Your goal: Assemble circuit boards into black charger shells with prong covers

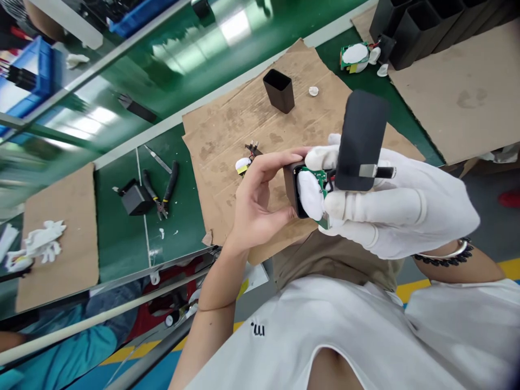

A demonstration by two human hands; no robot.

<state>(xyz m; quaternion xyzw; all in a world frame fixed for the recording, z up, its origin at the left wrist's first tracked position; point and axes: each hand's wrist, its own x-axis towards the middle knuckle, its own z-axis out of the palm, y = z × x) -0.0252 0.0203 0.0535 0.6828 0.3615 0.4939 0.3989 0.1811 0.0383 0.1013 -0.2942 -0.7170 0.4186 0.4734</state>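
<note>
My bare left hand (260, 197) is wrapped round a black plastic case (290, 187), its mouth turned to the right. In a white knitted glove, my right hand (377, 208) pinches a green circuit board (323, 177) with a thick white blob (311, 194) on it. The board's left end sits at the mouth of the case, partly inside. A black end cover (361, 141) with a metal blade (368, 171) stands up over my gloved fingers, joined to the board by short wires. How deep the board reaches is hidden.
Cardboard (227, 135) lies beneath, bearing an upright black case (279, 91) and another small board (244, 165). Pliers (162, 189) and a black adapter (136, 197) lie left; several tall black cases (422, 27) stand at upper right. Someone in a teal sleeve (77, 352) sits at lower left.
</note>
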